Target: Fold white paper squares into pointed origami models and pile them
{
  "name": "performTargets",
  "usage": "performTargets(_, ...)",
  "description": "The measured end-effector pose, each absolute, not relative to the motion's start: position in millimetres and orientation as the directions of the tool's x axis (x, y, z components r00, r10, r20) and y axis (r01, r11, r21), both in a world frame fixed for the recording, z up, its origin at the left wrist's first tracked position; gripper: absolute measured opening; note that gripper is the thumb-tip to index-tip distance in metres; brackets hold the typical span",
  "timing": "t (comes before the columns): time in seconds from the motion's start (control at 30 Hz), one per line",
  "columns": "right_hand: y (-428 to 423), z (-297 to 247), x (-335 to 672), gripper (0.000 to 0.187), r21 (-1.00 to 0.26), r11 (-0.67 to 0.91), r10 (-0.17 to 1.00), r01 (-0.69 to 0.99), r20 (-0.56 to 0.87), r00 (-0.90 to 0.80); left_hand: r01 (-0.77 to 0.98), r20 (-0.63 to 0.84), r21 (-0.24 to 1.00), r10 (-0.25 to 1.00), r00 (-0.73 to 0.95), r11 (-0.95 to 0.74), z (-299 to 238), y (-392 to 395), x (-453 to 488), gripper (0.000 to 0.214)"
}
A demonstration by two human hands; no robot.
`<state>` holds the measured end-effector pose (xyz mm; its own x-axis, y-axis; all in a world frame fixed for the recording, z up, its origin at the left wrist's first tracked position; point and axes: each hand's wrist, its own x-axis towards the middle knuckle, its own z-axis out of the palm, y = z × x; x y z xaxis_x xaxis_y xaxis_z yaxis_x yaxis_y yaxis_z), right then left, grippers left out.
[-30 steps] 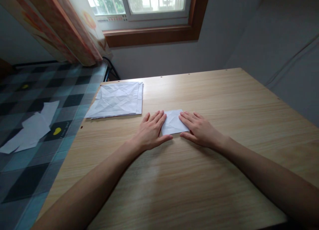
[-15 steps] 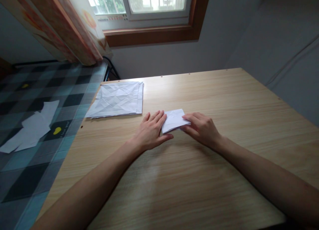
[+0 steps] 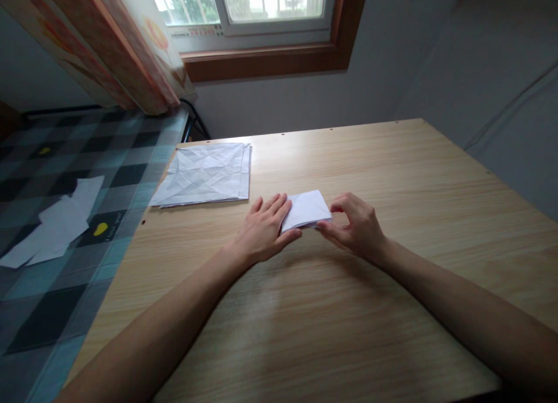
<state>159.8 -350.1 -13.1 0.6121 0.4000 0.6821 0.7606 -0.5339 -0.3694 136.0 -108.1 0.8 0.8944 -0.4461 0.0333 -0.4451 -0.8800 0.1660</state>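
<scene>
A small folded white paper (image 3: pixel 306 209) lies near the middle of the wooden table (image 3: pixel 349 310). My left hand (image 3: pixel 263 231) rests flat beside it, fingers stretched out and together, pressing down the paper's left edge. My right hand (image 3: pixel 356 225) pinches the paper's right edge between thumb and fingers and holds that edge slightly raised off the table.
A stack of creased white sheets (image 3: pixel 204 174) lies at the table's back left corner. Left of the table is a checked bed cover (image 3: pixel 56 217) with loose white papers (image 3: pixel 56 220). A curtain (image 3: pixel 131 48) and a window (image 3: pixel 244 7) stand behind.
My right hand went from lying flat on the paper to pinching its right edge and lifting it a little. The left hand has stayed in place.
</scene>
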Motion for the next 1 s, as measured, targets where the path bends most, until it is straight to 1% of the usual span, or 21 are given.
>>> performTargets(0.1, -348.7, -11.3, 158.1, 0.021, -0.359, -0.539, 0.415, 0.762, 0.675, 0.611, -0.447, 0.026, 0.171, -0.450, 0.893, -0.878, 1.1, -107.7, 136.0, 0.076)
performTargets(0.2, -347.9, -9.2, 156.5, 0.018, -0.375, -0.545, 0.399, 0.750, 0.671, 0.625, -0.451, 0.027, 0.171, -0.454, 0.891, -0.876, 1.1, -107.4, 136.1, 0.080)
performTargets(0.37, -347.7, -8.1, 156.1, 0.018, -0.352, -0.544, 0.388, 0.762, 0.700, 0.600, -0.446, 0.023, 0.166, -0.449, 0.893, -0.879, 0.9, -107.9, 136.4, 0.077)
performTargets(0.5, -347.6, -8.8, 156.1, 0.020, -0.359, -0.559, 0.324, 0.748, 0.735, 0.595, -0.444, 0.023, 0.168, -0.446, 0.895, -0.880, 1.4, -108.3, 136.2, 0.076)
performTargets(0.57, -347.2, -9.4, 156.1, 0.022, -0.351, -0.543, 0.328, 0.763, 0.748, 0.578, -0.441, 0.022, 0.165, -0.444, 0.896, -0.882, 1.7, -108.2, 136.0, 0.074)
performTargets(0.67, -345.6, -11.7, 156.9, 0.021, -0.315, -0.484, 0.408, 0.816, 0.744, 0.529, -0.441, 0.031, 0.167, -0.443, 0.896, -0.882, 1.7, -107.9, 135.7, 0.072)
performTargets(0.77, -342.6, -15.5, 158.3, 0.013, -0.260, -0.408, 0.551, 0.875, 0.694, 0.463, -0.440, 0.053, 0.183, -0.438, 0.897, -0.879, 0.8, -107.4, 135.7, 0.072)
performTargets(0.83, -340.1, -17.6, 158.8, 0.016, -0.220, -0.371, 0.676, 0.902, 0.602, 0.424, -0.442, 0.073, 0.199, -0.437, 0.897, -0.875, -0.1, -107.0, 136.0, 0.074)
performTargets(0.9, -337.4, -18.2, 158.5, 0.022, -0.191, -0.361, 0.782, 0.913, 0.472, 0.408, -0.454, 0.098, 0.217, -0.443, 0.891, -0.864, -1.2, -106.5, 136.6, 0.078)
performTargets(1.0, -332.9, -16.4, 157.2, 0.027, -0.182, -0.367, 0.864, 0.912, 0.296, 0.407, -0.482, 0.144, 0.246, -0.460, 0.876, -0.841, -2.8, -105.5, 138.0, 0.087)
